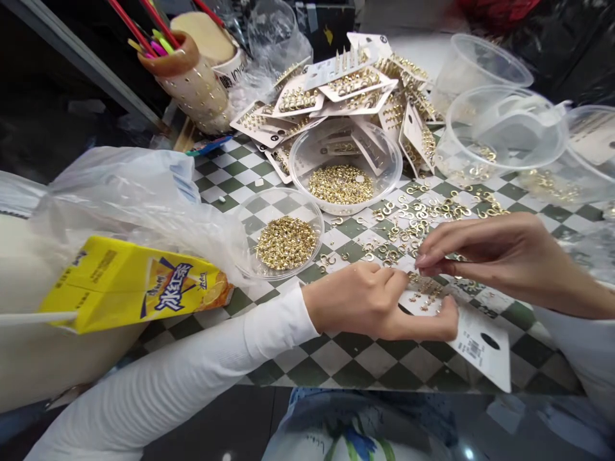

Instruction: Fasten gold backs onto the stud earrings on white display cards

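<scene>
My left hand [375, 301] grips a white earring card [486, 346] near the table's front edge, thumb on its near side and fingers curled at its far side. Small gold earring pieces [425, 301] sit in rows on the card between thumb and fingers. Above the card's far edge, my right hand [500, 256] has its thumb and fingertips pinched together; whatever lies between them is too small to make out. Loose gold hoop-shaped pieces [413, 218] are scattered on the checkered table just beyond both hands.
Gold bits fill a clear lid [287, 243] and a round tub [341, 184]. Filled earring cards [336, 83] are piled behind. Clear containers [507, 128] stand at the back right. A yellow drink carton [139, 282], plastic bag [129, 186] and pen cup [192, 83] occupy the left.
</scene>
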Demonstrator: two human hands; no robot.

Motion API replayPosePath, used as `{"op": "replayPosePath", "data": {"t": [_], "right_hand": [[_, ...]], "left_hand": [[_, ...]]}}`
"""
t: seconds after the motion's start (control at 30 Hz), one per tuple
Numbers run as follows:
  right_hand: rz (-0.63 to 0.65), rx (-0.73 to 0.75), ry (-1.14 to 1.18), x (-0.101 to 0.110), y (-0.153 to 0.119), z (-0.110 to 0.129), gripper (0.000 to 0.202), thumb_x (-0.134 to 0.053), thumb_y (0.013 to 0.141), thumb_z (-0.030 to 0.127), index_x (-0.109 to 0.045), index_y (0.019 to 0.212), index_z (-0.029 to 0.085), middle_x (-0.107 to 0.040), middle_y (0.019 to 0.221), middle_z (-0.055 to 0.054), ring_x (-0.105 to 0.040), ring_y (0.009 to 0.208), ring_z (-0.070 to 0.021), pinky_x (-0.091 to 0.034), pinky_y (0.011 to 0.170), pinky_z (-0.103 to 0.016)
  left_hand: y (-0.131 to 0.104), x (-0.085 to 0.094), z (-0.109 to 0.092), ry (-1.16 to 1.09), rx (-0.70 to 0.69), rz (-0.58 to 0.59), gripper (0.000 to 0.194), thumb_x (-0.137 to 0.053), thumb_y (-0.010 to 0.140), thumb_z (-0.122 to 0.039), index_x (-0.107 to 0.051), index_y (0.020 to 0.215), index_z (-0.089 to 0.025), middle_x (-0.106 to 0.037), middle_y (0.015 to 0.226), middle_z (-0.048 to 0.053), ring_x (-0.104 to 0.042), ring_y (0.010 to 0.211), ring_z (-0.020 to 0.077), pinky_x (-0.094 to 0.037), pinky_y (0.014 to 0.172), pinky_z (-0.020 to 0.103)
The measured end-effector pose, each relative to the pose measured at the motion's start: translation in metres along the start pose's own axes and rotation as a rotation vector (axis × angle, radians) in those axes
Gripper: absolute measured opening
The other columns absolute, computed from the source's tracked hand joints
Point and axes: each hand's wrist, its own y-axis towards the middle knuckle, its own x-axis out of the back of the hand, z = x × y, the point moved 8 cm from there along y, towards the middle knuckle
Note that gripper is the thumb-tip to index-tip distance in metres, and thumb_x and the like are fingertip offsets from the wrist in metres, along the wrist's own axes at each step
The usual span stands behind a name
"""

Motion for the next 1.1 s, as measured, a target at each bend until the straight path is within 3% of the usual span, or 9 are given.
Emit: {"op": "replayPosePath", "data": {"t": [0.2,0.3,0.4,0.47,0.53,0.6,0.67,0.8,1.1], "right_hand": [[0.018,-0.021,-0.067,0.001,-0.001,-0.01,0.011,-0.082,0.087,0.023,-0.085,0.092,0.033,-0.08,0.09,-0.001,-0.076,0.08,-0.0171,-0.065,0.068,-0.027],[0.068,-0.012,-0.086,-0.001,-0.001,-0.014,0.013,-0.079,0.089,0.023,-0.083,0.096,0.034,-0.079,0.092,0.0,-0.075,0.082,-0.016,-0.063,0.069,-0.027],[0.124,-0.002,-0.108,-0.005,0.0,-0.018,0.014,-0.077,0.092,0.023,-0.082,0.1,0.033,-0.078,0.094,0.0,-0.073,0.084,-0.0149,-0.059,0.068,-0.027],[0.137,-0.009,-0.13,-0.007,0.0,-0.021,0.012,-0.075,0.093,0.025,-0.081,0.1,0.032,-0.077,0.094,0.001,-0.072,0.084,-0.0142,-0.057,0.069,-0.027],[0.136,-0.007,-0.163,-0.008,0.001,-0.021,0.009,-0.073,0.094,0.025,-0.079,0.098,0.031,-0.076,0.093,0.001,-0.071,0.083,-0.0142,-0.055,0.07,-0.028],[0.132,0.006,-0.203,-0.009,0.001,-0.019,0.007,-0.072,0.095,0.025,-0.076,0.096,0.03,-0.075,0.09,0.002,-0.069,0.082,-0.0146,-0.054,0.07,-0.028],[0.125,0.009,-0.246,-0.01,0.002,-0.017,0.006,-0.071,0.096,0.026,-0.074,0.093,0.029,-0.073,0.086,0.002,-0.067,0.078,-0.0151,-0.052,0.068,-0.029],[0.1,0.009,-0.378,-0.011,0.003,-0.019,0.011,-0.066,0.099,0.034,-0.068,0.09,0.027,-0.069,0.079,0.001,-0.062,0.068,-0.0157,-0.046,0.063,-0.029],[0.032,-0.007,-0.552,-0.007,0.006,-0.024,0.028,-0.051,0.107,0.044,-0.057,0.09,0.022,-0.06,0.075,0.001,-0.051,0.063,-0.0132,-0.038,0.064,-0.029]], "left_hand": [[0.001,0.006,0.003,-0.03,0.023,-0.024,0.032,-0.059,0.095,-0.015,-0.061,0.123,-0.029,-0.037,0.066,-0.006,-0.039,0.053,0.0071,-0.025,0.049,0.022],[0.001,-0.001,-0.001,-0.015,-0.025,0.109,0.036,-0.053,0.097,-0.014,-0.059,0.13,-0.028,-0.039,0.069,-0.005,-0.043,0.056,0.007,-0.028,0.051,0.022],[0.001,0.005,-0.001,0.001,-0.016,0.062,0.036,-0.049,0.098,-0.012,-0.057,0.129,-0.028,-0.037,0.068,-0.006,-0.042,0.055,0.0068,-0.027,0.051,0.021],[0.001,-0.002,-0.001,0.015,-0.019,0.137,0.038,-0.05,0.098,-0.013,-0.056,0.132,-0.029,-0.04,0.069,-0.005,-0.046,0.058,0.0071,-0.03,0.053,0.021],[0.001,0.005,0.001,0.035,0.002,0.039,0.036,-0.048,0.098,-0.012,-0.057,0.127,-0.029,-0.039,0.068,-0.006,-0.043,0.055,0.0066,-0.027,0.051,0.02],[0.0,-0.005,-0.002,0.024,-0.045,0.171,0.041,-0.048,0.098,-0.012,-0.054,0.134,-0.028,-0.044,0.072,-0.004,-0.046,0.059,0.0068,-0.033,0.053,0.019],[0.0,-0.001,-0.001,0.03,-0.041,0.122,0.041,-0.045,0.098,-0.011,-0.054,0.134,-0.029,-0.041,0.069,-0.005,-0.044,0.056,0.007,-0.03,0.051,0.019],[0.0,-0.006,-0.002,0.006,-0.07,0.243,0.047,-0.041,0.098,-0.008,-0.052,0.139,-0.029,-0.042,0.071,-0.004,-0.048,0.058,0.0075,-0.034,0.052,0.019],[0.003,-0.008,-0.002,-0.024,-0.07,0.334,0.051,-0.035,0.099,-0.007,-0.05,0.144,-0.028,-0.036,0.071,-0.004,-0.046,0.058,0.007,-0.035,0.052,0.019]]}}
